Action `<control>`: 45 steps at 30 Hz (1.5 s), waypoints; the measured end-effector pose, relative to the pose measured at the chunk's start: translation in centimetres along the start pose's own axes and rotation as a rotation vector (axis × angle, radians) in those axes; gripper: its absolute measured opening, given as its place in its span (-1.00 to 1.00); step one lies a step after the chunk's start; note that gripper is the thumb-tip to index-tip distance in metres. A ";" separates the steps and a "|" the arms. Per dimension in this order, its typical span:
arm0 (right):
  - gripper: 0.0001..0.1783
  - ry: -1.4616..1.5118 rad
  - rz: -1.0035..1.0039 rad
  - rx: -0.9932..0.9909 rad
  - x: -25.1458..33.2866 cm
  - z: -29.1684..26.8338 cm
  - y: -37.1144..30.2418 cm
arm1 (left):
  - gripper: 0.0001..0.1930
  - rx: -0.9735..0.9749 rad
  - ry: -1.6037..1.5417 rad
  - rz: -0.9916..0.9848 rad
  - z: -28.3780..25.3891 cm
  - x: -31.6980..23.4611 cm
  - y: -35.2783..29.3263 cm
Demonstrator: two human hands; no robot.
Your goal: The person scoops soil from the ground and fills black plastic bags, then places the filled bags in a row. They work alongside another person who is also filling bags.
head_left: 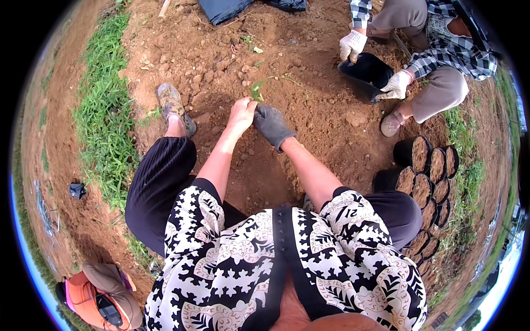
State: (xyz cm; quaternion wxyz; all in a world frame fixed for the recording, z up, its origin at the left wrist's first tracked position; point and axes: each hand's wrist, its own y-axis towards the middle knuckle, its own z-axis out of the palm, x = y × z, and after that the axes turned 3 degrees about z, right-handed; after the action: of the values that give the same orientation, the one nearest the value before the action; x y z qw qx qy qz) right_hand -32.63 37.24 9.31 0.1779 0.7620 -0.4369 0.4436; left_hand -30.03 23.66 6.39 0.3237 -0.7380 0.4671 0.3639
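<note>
Out in front of me my bare left hand [242,115] is closed in a pinch around a small green leafy plant [258,90]. Its leaves stick up past my fingertips, and a thin stem seems to trail off to the right. My right hand [271,127], in a dark grey glove, meets the left one with its fingers curled together; what lies between them is hidden. Below both hands is loose brown soil [259,176]. At the upper right a co-worker in white gloves holds a black plastic grow bag [367,77] tilted open by its rim.
Several soil-filled black grow bags [422,190] stand close together at my right. Black plastic sheeting [225,8] lies at the far edge. A grass strip [105,110] runs along my left. An orange and brown bundle [105,298] sits at lower left.
</note>
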 end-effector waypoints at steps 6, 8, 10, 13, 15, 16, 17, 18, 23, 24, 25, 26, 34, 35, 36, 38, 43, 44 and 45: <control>-0.47 0.395 0.200 0.015 -1.9 -1.3 -0.4 | -0.61 -0.372 -0.681 -0.215 -11.8 -3.1 2.3; -0.48 0.383 0.292 -0.070 -4.0 -2.4 -0.4 | -0.34 -0.656 -0.953 -0.090 -20.7 -2.9 2.2; -0.47 0.196 0.346 -0.309 -8.2 -3.6 -0.1 | -0.14 -0.971 -1.050 -0.156 -26.5 -3.6 2.2; -0.43 0.138 0.458 -0.489 -12.1 -5.7 0.1 | -0.18 -0.888 -0.982 -0.219 -29.2 -0.4 1.0; -0.37 0.019 0.558 -0.581 -14.8 -7.4 0.1 | -0.19 -0.680 -0.924 -0.314 -25.3 1.3 1.1; -0.33 -0.046 0.628 -0.604 -14.5 -8.2 -0.3 | -0.19 -0.619 -0.889 -0.417 -20.8 0.4 0.2; -0.31 -0.048 0.653 -0.597 -15.2 -9.1 -0.2 | -0.19 -0.531 -0.856 -0.493 -17.5 0.5 0.0; -0.28 -0.056 0.681 -0.591 -16.5 -10.2 0.2 | -0.18 -0.432 -0.723 -0.603 -13.9 0.7 0.1; -0.19 -0.113 0.783 -0.423 -19.1 -10.7 3.2 | -0.15 -0.163 -0.320 -0.728 -1.8 7.3 -1.2; -0.18 -0.166 0.766 -0.395 -18.0 -9.1 3.5 | -0.16 -0.154 -0.103 -0.674 -1.3 9.6 -1.9; -0.18 -0.235 0.759 -0.384 -17.2 -8.2 3.6 | -0.17 -0.158 -0.009 -0.689 0.5 9.1 -2.3; -0.17 -0.295 0.740 -0.373 -16.0 -7.4 4.1 | -0.17 -0.169 0.088 -0.694 1.8 7.4 -2.2; 0.02 -0.138 0.677 -0.312 -12.3 -4.0 5.0 | -0.14 -0.142 -0.038 -0.775 1.7 4.7 -1.9; 0.00 -0.141 0.618 -0.388 -13.0 -3.2 5.1 | -0.12 -0.123 -0.086 -0.771 1.6 4.6 -1.7; -0.03 -0.052 0.649 -0.330 -13.1 -3.1 5.1 | -0.10 -0.123 -0.197 -0.763 1.7 4.4 -1.6; -0.07 0.135 0.706 -0.206 -12.0 -2.5 5.2 | -0.06 -0.133 -0.410 -0.743 2.3 3.9 -1.4; -0.37 0.362 0.649 -0.132 -10.7 -0.3 4.7 | 0.13 -0.135 -0.620 -0.838 3.8 4.1 -1.7; -0.36 0.405 0.675 -0.104 -10.9 -0.1 4.3 | 0.15 -0.129 -0.658 -0.831 3.8 4.0 -1.7; -0.35 0.449 0.700 -0.078 -10.9 0.7 3.6 | 0.18 -0.122 -0.697 -0.824 4.0 3.9 -1.7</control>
State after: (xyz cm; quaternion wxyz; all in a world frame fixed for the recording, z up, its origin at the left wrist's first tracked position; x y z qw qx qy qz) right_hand -37.73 40.33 -0.54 0.1358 0.4445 -0.6365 0.6155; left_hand -28.21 25.75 1.31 0.5319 -0.7131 -0.0177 0.4564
